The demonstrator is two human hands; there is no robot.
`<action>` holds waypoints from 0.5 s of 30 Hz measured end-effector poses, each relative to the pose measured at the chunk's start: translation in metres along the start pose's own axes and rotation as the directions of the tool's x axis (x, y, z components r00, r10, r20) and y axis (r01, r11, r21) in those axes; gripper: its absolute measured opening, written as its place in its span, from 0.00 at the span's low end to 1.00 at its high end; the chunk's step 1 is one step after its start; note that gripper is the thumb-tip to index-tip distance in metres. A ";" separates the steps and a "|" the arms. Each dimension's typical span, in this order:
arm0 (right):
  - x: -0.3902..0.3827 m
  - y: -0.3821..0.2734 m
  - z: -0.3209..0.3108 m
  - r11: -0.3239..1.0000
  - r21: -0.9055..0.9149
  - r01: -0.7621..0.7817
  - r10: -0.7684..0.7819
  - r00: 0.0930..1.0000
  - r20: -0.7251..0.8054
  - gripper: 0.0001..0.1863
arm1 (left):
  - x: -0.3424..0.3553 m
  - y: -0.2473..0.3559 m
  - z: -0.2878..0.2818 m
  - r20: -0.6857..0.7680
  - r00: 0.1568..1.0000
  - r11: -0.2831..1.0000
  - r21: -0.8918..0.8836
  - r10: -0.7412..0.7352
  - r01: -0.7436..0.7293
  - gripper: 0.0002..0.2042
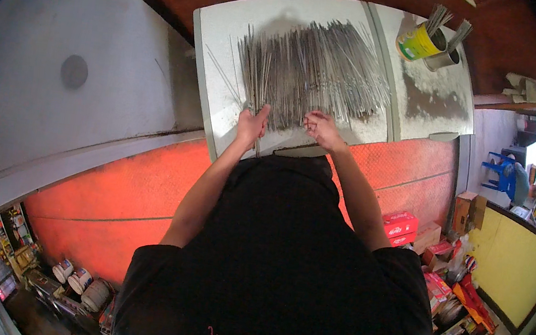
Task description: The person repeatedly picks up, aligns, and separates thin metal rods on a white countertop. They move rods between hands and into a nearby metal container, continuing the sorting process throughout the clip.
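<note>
Many thin grey sticks (310,72) lie side by side in a wide layer on a white tabletop (219,34), their ends pointing toward me and away. At the near left corner of the layer, my left hand (250,129) is closed around a few thin sticks, with the thumb on top. Some of these slant out to the far left, and a short end shows below the fist. My right hand (326,133) is at the near edge of the layer, right of the middle. Its fingertips are pinched together; whatever is between them is too small to make out.
At the far right of the tabletop stand a yellow-green tub (418,44) and a metal can (442,60), both holding sticks. Grey powder (433,101) is spread in front of them. Red boxes (400,225) are stacked low on the right, white buckets (79,280) low on the left.
</note>
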State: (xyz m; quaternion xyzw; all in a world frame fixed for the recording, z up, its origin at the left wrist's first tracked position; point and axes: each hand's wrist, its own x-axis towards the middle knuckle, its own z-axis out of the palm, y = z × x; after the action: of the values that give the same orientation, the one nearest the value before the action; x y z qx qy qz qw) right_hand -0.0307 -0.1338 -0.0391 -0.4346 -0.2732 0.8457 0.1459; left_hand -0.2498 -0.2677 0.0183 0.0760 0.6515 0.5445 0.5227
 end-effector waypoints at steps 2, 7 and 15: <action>-0.004 0.013 0.009 0.988 0.103 0.115 -0.120 0.992 0.043 0.03 | 0.005 -0.003 0.007 -0.007 0.999 0.999 0.012 -0.044 0.044 0.20; -0.020 0.038 0.061 0.979 -0.089 0.183 -0.185 0.983 -0.016 0.04 | 0.005 -0.004 0.019 0.138 0.990 0.995 0.102 0.003 -0.017 0.17; -0.029 0.037 0.075 0.936 -0.307 0.173 -0.201 0.978 -0.061 0.06 | 0.008 -0.008 0.015 0.215 0.974 0.986 0.130 0.072 -0.101 0.14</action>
State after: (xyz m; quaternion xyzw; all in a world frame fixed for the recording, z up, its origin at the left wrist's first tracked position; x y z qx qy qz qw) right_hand -0.0755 -0.2034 -0.0061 -0.4619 -0.4314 0.7560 0.1705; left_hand -0.2379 -0.2565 0.0093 0.1978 0.6255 0.5086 0.5576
